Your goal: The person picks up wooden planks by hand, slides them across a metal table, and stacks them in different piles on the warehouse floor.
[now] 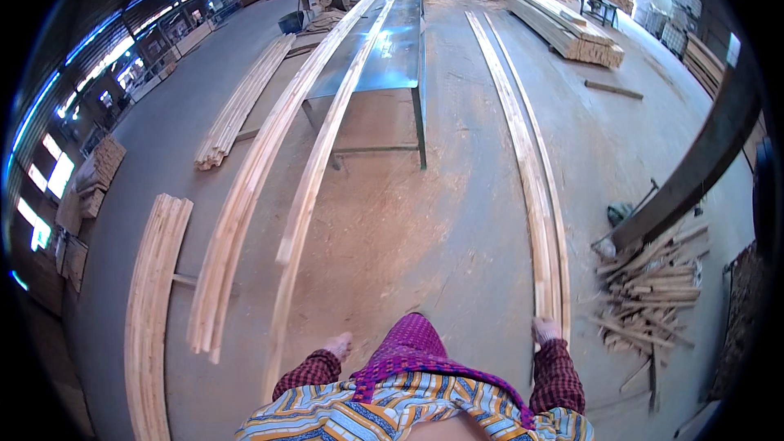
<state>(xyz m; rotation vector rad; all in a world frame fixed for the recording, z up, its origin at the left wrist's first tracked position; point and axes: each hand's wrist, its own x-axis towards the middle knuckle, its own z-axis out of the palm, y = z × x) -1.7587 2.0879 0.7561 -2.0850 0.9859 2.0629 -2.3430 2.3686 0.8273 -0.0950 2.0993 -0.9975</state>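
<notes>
My right hand (545, 329) is closed at the near end of a long pale wooden board (523, 147), which stretches far ahead on my right. A thinner strip (539, 135) runs close along its right side. My left hand (339, 346) hangs in front of me with its fingers apart, and no thing shows in it. Nearest to that hand is a long narrow board (322, 151), whose far part rests on a metal-topped table (400, 53). Left of it, a thicker bundle of long boards (253, 163) lies along the table's side.
More board stacks lie at left (155, 294) and farther back (245, 102). On the right are a scrap-wood heap (653, 286), a dark slanting post (694, 180) and a low timber stack (563, 28). A loose wood piece (612, 90) lies on the dusty floor.
</notes>
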